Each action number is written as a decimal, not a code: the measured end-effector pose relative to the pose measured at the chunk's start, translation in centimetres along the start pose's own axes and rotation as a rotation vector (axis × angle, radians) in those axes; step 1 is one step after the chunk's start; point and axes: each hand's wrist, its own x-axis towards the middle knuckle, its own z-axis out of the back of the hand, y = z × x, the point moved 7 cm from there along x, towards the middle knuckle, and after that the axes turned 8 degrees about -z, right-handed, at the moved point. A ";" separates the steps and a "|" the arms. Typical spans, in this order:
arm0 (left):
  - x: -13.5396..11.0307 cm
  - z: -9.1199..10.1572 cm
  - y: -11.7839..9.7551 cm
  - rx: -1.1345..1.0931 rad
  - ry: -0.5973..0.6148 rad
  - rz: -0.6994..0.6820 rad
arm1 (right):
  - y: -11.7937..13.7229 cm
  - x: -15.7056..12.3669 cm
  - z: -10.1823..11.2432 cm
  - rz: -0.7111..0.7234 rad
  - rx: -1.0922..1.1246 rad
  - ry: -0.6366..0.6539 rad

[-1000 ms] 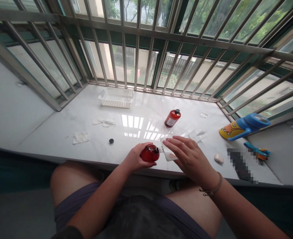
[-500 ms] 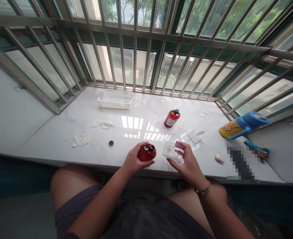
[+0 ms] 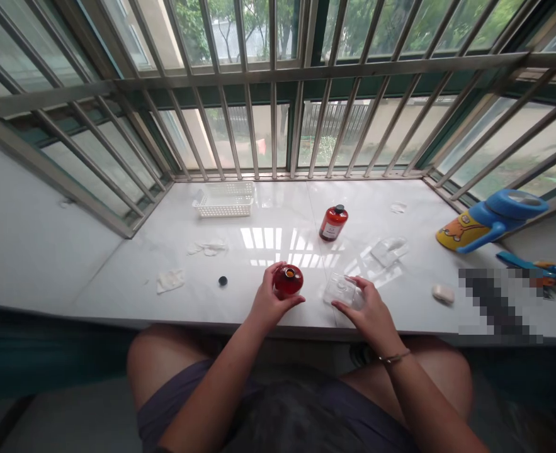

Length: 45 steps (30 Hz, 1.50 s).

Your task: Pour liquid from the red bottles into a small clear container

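My left hand (image 3: 269,297) grips an uncapped, dark red bottle (image 3: 288,280), which stands upright with its open neck facing up. My right hand (image 3: 369,309) holds a small clear plastic container (image 3: 342,290) by its edge, low over the white marble sill (image 3: 131,280). Both hands are close together near the sill's front edge. A small black cap (image 3: 223,281) lies to the left of the red bottle. Further back stands a capped, labelled red-brown bottle (image 3: 333,223).
A white plastic basket (image 3: 223,200) sits at the back by the steel window bars (image 3: 272,126). Crumpled tissues (image 3: 170,281) and clear plastic pieces (image 3: 388,250) lie about. To the right are a white soap bar (image 3: 442,294), a blue-and-yellow object (image 3: 492,220), and a blurred patch.
The red bottle has gone from tilted toward the clear container to upright. My right hand has moved from resting over the container to holding its edge. The view has tilted slightly upward.
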 end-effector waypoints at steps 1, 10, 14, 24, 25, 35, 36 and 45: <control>-0.1 0.3 -0.1 0.007 -0.001 -0.007 | -0.1 0.1 -0.2 0.001 -0.007 0.006; -2.3 8.0 -3.1 0.263 -0.225 -0.215 | 0.0 -0.5 -0.2 0.166 -0.088 -0.171; -3.7 13.1 -4.0 0.566 -0.391 -0.212 | 0.5 -1.1 0.3 0.235 -0.082 -0.253; -4.1 18.9 1.5 0.816 -0.337 0.103 | 0.9 -1.6 0.1 0.272 -0.117 -0.283; -3.8 18.7 2.4 0.842 -0.289 0.123 | 0.9 -1.5 0.1 0.274 -0.119 -0.279; -1.3 16.2 2.7 0.858 -0.179 0.116 | 1.4 -1.4 0.1 0.291 -0.144 -0.290; -1.2 15.8 2.2 0.794 -0.169 0.154 | 1.4 -1.4 0.1 0.288 -0.144 -0.289; 1.9 9.9 -6.1 0.545 0.057 0.028 | 1.6 -1.3 0.2 0.284 -0.154 -0.298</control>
